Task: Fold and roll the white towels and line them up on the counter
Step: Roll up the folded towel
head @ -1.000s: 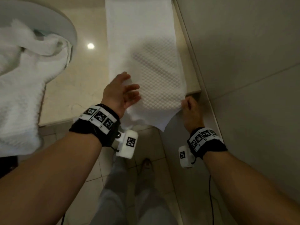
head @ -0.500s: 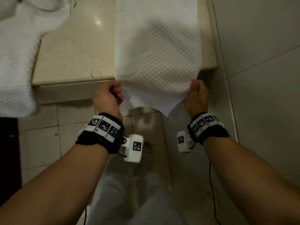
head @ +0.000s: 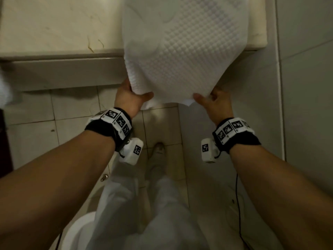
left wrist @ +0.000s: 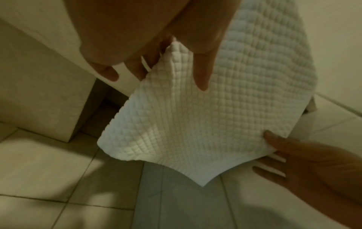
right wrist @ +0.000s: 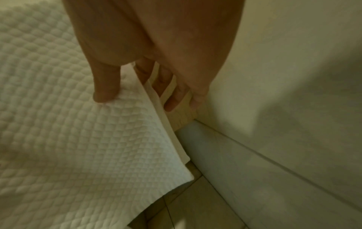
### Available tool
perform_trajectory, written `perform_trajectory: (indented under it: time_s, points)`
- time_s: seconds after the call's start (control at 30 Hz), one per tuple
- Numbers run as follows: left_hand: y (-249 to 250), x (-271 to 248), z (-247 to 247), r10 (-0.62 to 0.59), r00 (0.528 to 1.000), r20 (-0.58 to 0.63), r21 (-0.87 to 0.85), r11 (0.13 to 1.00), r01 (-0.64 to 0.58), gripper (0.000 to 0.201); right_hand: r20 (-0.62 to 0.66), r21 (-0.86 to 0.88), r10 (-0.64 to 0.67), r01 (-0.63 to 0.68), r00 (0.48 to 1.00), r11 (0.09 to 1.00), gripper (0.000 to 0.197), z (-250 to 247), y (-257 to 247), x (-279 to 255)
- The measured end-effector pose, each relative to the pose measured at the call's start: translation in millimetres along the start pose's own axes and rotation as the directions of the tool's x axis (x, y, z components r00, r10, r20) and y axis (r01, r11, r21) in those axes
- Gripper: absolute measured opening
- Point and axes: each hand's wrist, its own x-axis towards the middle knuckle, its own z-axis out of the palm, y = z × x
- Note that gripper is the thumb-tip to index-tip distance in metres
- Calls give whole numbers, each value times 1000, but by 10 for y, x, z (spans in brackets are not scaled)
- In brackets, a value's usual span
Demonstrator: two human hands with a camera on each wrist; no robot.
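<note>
A white waffle-weave towel [head: 180, 51] lies in a long strip on the beige counter [head: 54, 29], and its near end hangs past the counter's front edge. My left hand [head: 132, 95] pinches the near left corner, thumb on top and fingers underneath. The same thumb [left wrist: 201, 74] presses the towel [left wrist: 186, 131] in the left wrist view. My right hand [head: 213, 100] pinches the near right corner. In the right wrist view its thumb [right wrist: 103, 91] sits on the towel [right wrist: 68, 124], with the fingers behind the doubled edge.
A tiled wall [head: 306, 69] runs close along the counter's right end. Part of another white towel [head: 5, 87] shows at the left edge. Below are the counter's front panel [head: 63, 74], the tiled floor [head: 32, 138] and my legs and shoe [head: 158, 150].
My left hand left the top of the towel and took the near left corner. Both hands now hold the hanging end up and out from the counter edge. The view dropped lower.
</note>
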Motion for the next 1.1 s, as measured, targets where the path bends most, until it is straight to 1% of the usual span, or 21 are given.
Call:
perform_trajectory:
  time_s: [0.1, 0.17, 0.27, 0.33, 0.37, 0.47, 0.57, 0.6, 0.63, 0.67, 0.73, 0.8, 0.83, 0.87, 0.93, 1.0, 1.03, 1.1]
  points:
    - [-117, 60, -13, -5, 998, 57, 34, 999, 3, 68, 32, -28, -2, 3, 999, 1000, 46, 60, 112, -11]
    - [-196, 97, -3, -29, 996, 89, 43, 999, 25, 71, 48, -22, 1, 0, 999, 1000, 44, 88, 160, -31]
    - [-308, 166, 19, -57, 988, 146, 7, 998, 56, 72, 45, 89, 28, -32, 999, 996, 26, 85, 210, -78]
    - [-348, 193, 30, -74, 982, 175, -9, 997, 77, 66, 15, 180, 27, -29, 1000, 983, 17, 74, 228, -123]
    - [-368, 214, 41, -81, 981, 176, -11, 996, 84, 62, -2, 218, 18, -17, 1000, 976, 17, 62, 243, -143]
    - [-433, 251, 76, -93, 976, 196, -22, 995, 99, 48, -34, 283, 17, -6, 999, 959, 18, 27, 328, -220]
    - [-494, 217, 88, -110, 968, 227, -44, 991, 123, 43, -58, 327, 86, -63, 995, 943, 23, -1, 376, -305]
    - [-521, 196, 94, -116, 967, 225, -63, 989, 133, 43, -51, 335, 118, -94, 992, 938, 27, -14, 388, -329]
    - [-536, 156, 103, -124, 967, 224, -84, 986, 146, 41, -14, 336, 144, -131, 989, 933, 29, -26, 410, -350]
    - [-545, 114, 109, -129, 967, 221, -113, 981, 157, 41, 51, 313, 157, -165, 986, 935, 30, -29, 443, -373]
    - [-574, 61, 125, -157, 963, 221, -191, 961, 201, 42, 186, 202, 178, -215, 966, 955, 25, -14, 521, -426]
    - [-581, 18, 128, -183, 959, 216, -273, 932, 239, 36, 266, 138, 202, -244, 943, 960, 22, 14, 587, -477]
    - [-587, -4, 125, -197, 956, 219, -312, 914, 260, 34, 281, 138, 207, -253, 937, 958, 22, 28, 607, -499]
    - [-606, -26, 123, -213, 952, 221, -349, 894, 281, 37, 276, 149, 208, -256, 938, 955, 22, 37, 623, -517]
    - [-660, -88, 128, -242, 944, 226, -399, 861, 316, 43, 243, 191, 210, -259, 947, 947, 20, 23, 626, -551]
    - [-720, -181, 134, -253, 936, 245, -413, 846, 337, 28, 214, 246, 240, -290, 947, 925, 16, 0, 617, -600]
    - [-760, -235, 135, -260, 930, 259, -412, 841, 350, 24, 204, 263, 249, -298, 947, 918, 15, -8, 611, -637]
    - [-856, -345, 135, -279, 915, 291, -391, 838, 380, 29, 177, 257, 265, -304, 948, 917, 24, -8, 597, -722]
